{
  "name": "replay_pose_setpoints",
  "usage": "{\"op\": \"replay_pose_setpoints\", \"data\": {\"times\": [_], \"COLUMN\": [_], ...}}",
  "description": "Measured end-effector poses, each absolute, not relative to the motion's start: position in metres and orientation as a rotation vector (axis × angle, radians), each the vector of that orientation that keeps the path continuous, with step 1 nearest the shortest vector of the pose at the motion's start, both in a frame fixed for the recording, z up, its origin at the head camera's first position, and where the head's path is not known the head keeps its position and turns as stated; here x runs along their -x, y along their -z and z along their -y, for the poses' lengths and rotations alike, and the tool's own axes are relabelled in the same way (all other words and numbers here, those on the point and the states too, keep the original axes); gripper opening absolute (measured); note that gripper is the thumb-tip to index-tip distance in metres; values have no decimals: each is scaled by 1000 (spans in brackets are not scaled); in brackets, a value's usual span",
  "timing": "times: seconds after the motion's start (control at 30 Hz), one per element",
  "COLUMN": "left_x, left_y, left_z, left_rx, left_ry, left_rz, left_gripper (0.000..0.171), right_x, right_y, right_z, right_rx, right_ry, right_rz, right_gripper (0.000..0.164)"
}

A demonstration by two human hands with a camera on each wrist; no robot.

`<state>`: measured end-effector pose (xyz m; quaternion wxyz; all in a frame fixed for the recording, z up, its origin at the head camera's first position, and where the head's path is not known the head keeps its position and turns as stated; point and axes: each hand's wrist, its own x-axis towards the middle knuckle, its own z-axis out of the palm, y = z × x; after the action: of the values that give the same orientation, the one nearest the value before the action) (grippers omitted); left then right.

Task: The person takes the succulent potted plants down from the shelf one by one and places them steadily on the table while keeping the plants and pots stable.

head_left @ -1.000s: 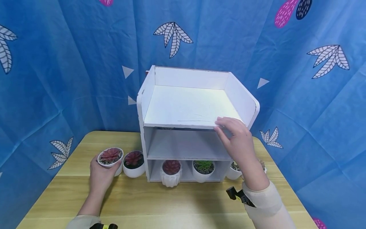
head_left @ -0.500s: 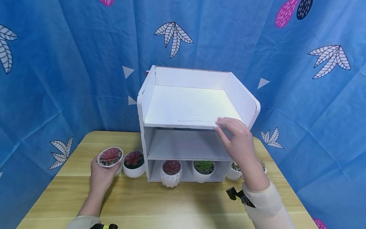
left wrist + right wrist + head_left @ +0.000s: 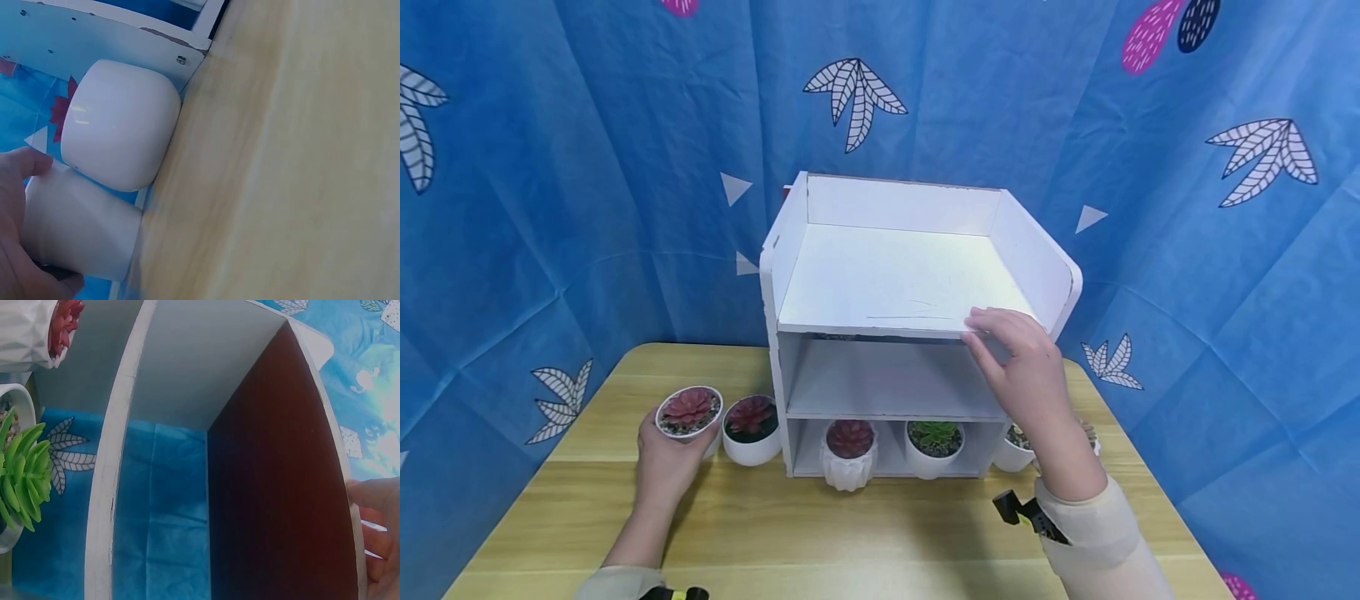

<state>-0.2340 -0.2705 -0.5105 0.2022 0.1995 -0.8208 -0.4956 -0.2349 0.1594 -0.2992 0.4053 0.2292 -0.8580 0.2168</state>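
At the left of the table, my left hand (image 3: 666,462) grips a white pot with a red succulent (image 3: 690,408), thumb and fingers around its sides. The left wrist view shows this white pot (image 3: 81,225) slightly tilted, beside a rounder white pot (image 3: 122,125). My right hand (image 3: 1026,362) holds the front edge of the white shelf unit's top board (image 3: 895,275), fingertips on top and thumb at the edge. In the right wrist view the fingers (image 3: 377,540) lie beyond that edge, over the board's dark red underside (image 3: 275,481).
A red succulent in a ribbed white pot (image 3: 848,471) and a green succulent (image 3: 934,437) stand in the bottom compartment. Another red succulent (image 3: 751,421) is left of the unit. More pots (image 3: 1015,450) stand on its right, partly behind my forearm. A blue curtain (image 3: 647,167) hangs behind.
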Motion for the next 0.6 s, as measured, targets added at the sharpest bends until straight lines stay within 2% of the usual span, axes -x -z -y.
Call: {"op": "replay_pose_setpoints", "data": {"times": [0.6], "left_x": [226], "left_y": [491], "left_z": [268], "left_rx": [-644], "left_ry": [1267], "left_rz": [2414], "left_gripper": [110], "right_x": [234], "right_y": [299], "right_z": [-159], "right_rx": [-587], "right_ry": [-556], "right_rz": [2160], "right_gripper": [28]}}
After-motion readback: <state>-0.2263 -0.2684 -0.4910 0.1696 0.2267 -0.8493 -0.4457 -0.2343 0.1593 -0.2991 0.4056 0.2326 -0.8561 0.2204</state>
